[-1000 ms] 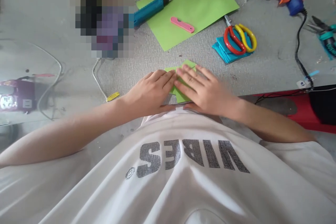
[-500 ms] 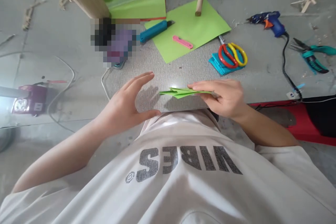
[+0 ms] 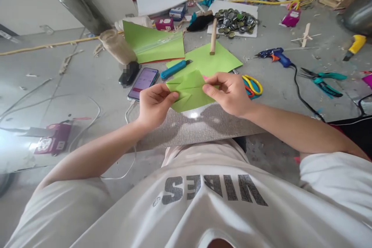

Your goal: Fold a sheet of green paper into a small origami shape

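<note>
A folded piece of green paper point(image 3: 192, 92) is held up above the near part of the table, its creased layers facing me. My left hand point(image 3: 155, 102) pinches its left edge between thumb and fingers. On the opposite side, my right hand point(image 3: 228, 91) grips the upper right edge, thumb in front. Behind the paper lie a blue box cutter point(image 3: 174, 69) and a flat green sheet point(image 3: 223, 56) with a wooden stick point(image 3: 213, 38) on it. Scissors with red and yellow handles point(image 3: 255, 84) are partly hidden by my right hand.
Left of the paper is a phone point(image 3: 143, 82) with a cable attached. A blue glue gun point(image 3: 277, 56) and teal-handled pliers point(image 3: 322, 80) lie to the right. Bottle caps point(image 3: 235, 21) are heaped at the back. A dark bottle point(image 3: 81, 4) stands back left.
My left hand has come in and taken hold of the paper's left side. The paper has been raised and turned from edge-on to face me. The view has tilted up.
</note>
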### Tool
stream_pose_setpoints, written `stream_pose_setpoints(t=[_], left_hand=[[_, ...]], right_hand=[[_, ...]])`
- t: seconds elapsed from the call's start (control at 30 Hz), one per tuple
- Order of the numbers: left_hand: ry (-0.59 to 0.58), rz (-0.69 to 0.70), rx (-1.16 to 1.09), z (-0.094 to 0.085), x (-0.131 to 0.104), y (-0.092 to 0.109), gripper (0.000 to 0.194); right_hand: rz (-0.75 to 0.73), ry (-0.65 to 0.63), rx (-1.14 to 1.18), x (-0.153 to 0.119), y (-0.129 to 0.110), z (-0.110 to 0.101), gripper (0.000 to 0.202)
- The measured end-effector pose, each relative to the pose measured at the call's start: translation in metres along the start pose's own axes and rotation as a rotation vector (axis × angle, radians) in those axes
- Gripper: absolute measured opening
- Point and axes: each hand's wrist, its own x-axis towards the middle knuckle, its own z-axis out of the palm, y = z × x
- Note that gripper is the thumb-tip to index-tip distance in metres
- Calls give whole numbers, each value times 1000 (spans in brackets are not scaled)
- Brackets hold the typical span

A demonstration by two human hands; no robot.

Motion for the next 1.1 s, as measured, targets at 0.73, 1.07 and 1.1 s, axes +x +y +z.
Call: stream_pose_setpoints(t=[0.73, 1.07, 1.1], left_hand=[[-309, 37, 713, 5, -12, -46, 44], [-407, 35, 763, -1, -12, -48, 57], [-417, 38, 733, -1, -12, -48, 54]], right_hand=[[240, -441, -485, -8, 37, -8, 37], [267, -409, -577, -9, 46, -11, 44], [264, -412, -570, -9, 47, -11, 43]])
